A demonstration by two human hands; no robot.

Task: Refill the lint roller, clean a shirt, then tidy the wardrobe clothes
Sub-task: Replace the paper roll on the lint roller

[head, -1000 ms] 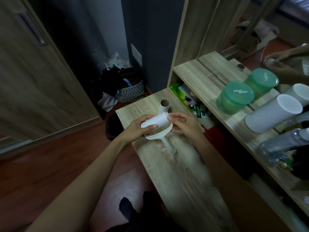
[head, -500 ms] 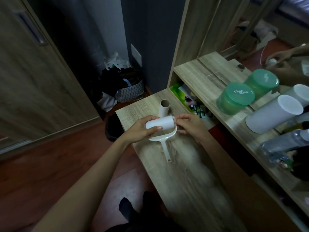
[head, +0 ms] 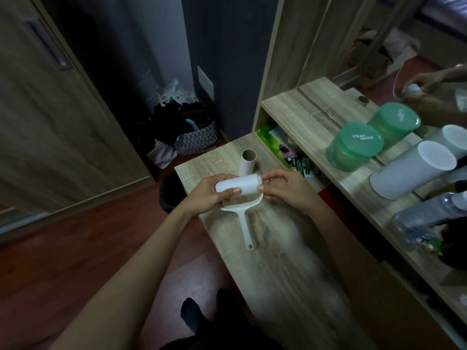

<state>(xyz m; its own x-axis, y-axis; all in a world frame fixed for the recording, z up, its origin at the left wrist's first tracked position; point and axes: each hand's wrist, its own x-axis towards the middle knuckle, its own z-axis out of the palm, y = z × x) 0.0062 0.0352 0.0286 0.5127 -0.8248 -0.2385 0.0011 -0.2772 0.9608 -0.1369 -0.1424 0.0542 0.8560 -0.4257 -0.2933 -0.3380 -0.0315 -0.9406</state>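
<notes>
My left hand [head: 204, 195] wraps the roll [head: 246, 183], its long axis running left-right at frame centre. My right hand [head: 285, 192] pinches the roller frame [head: 245, 223] at the roll's right end.

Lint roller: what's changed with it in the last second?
The white refill roll, gripped by the left hand, levelled out from a tilt, and the lint roller handle swung to point nearer the person. The right hand kept pinching at the roll's right end. The empty cardboard tube stayed standing.
</notes>
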